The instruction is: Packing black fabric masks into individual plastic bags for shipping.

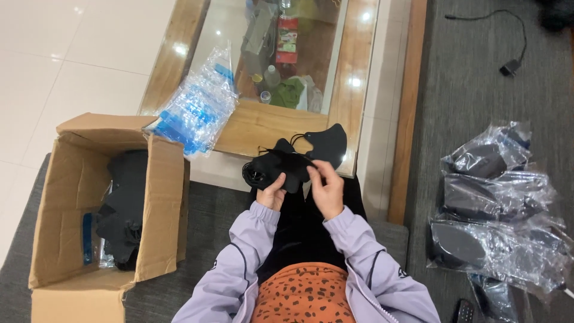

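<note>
Over my lap, both my left hand point(272, 194) and right hand point(326, 190) pinch a black mask point(281, 167); bagged masks point(496, 221) lie right, more wait in the box point(78, 197)

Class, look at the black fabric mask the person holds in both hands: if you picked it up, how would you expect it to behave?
The black mask is probably floppy: it folds and sags between the left hand and right hand. It likely weighs little, since fingertips alone carry it. Its thin ear loops may snag or tangle with the second mask lying beside it.
</note>
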